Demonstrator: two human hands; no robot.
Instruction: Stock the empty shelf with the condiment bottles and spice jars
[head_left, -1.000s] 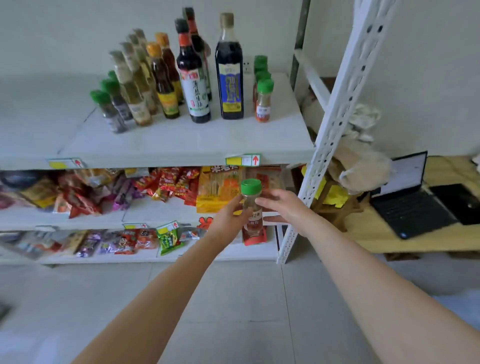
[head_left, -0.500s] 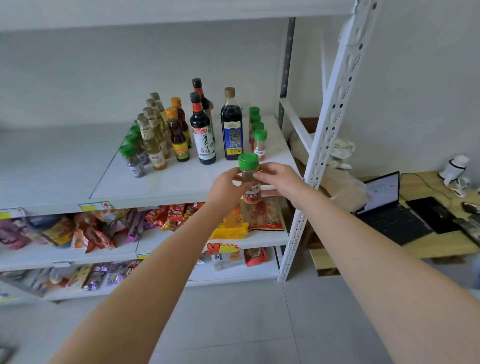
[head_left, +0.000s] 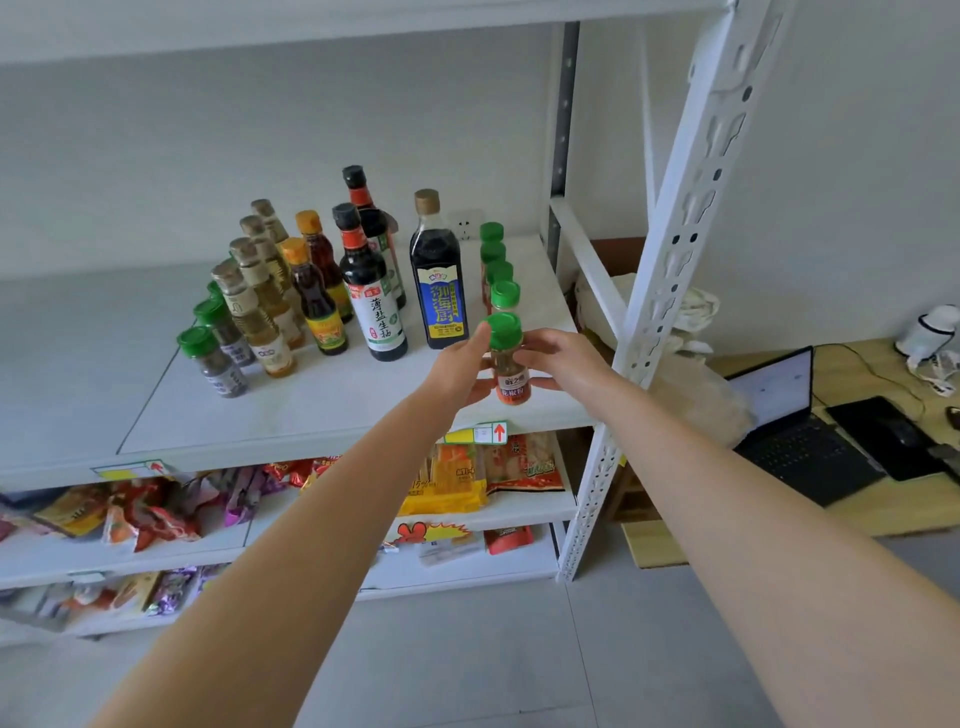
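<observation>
A green-capped spice jar (head_left: 510, 364) with an orange label stands upright between both my hands, at the front right of the white shelf (head_left: 322, 410). My left hand (head_left: 460, 366) grips it from the left, thumb up by the cap. My right hand (head_left: 563, 361) grips it from the right. Whether its base touches the shelf I cannot tell. Directly behind it runs a row of several green-capped jars (head_left: 503, 293). Further left stand dark sauce bottles (head_left: 371, 301), a blue-labelled bottle (head_left: 440, 291), oil bottles (head_left: 260, 306) and grey-filled spice jars (head_left: 213, 364).
A white perforated upright (head_left: 670, 280) rises just right of my hands. Lower shelves hold snack packets (head_left: 457, 478). To the right, a wooden table carries a laptop (head_left: 795, 431). A white shelf board spans overhead. The shelf's left half is bare white board.
Both hands have raised the jar from in front of the lower shelves up and forward to the shelf's front right, in line with the jar row. My view has tilted upward.
</observation>
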